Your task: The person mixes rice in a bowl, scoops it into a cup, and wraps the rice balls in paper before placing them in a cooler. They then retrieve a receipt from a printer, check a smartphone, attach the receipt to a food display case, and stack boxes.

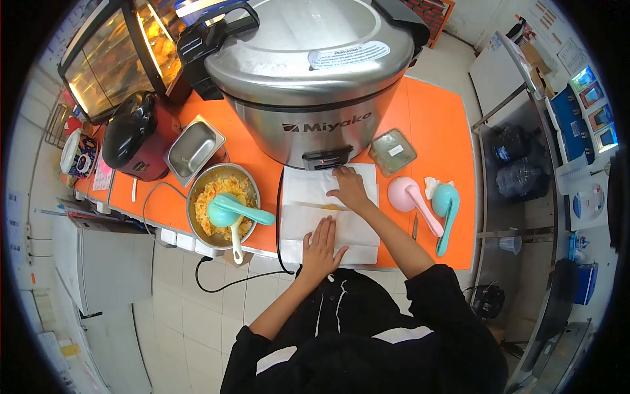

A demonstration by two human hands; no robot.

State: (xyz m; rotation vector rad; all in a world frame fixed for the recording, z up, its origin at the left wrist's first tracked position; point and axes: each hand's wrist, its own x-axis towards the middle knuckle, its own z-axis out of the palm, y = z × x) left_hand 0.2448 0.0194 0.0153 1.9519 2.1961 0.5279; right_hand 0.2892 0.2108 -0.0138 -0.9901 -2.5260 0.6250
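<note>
White paper [357,231] lies on the near edge of the orange counter [449,134], just in front of the big cooker [298,134]. A fold or edge crosses the middle of the paper, and a small yellowish streak shows there; what it is I cannot tell. The left hand [320,248] rests on the near part of the paper, its grip spread: palm down, fingers stretched toward the far side, thumb out to the right. The right hand [350,189] is on the far part, near the cooker's base, its grip also spread, thumb apart from the fingers.

A black cord [279,217] runs along the left edge of the paper. Left of that stands a metal bowl [191,210] of yellow rice [213,190], with a green scoop [225,209] and a white handle [237,244] lying over it. Beyond the bowl are a steel pan [190,152] and a small red cooker [147,148].

Right of the paper, a lidded box [394,157] sits near the big cooker. Nearer lie a knife [415,226], a pink scoop [413,200] and a second green scoop [447,207], with crumpled tissue [431,186] between the scoops. At the far left, a lit glass case [115,56] holds food; well off to the right stand large bottles [518,177].
</note>
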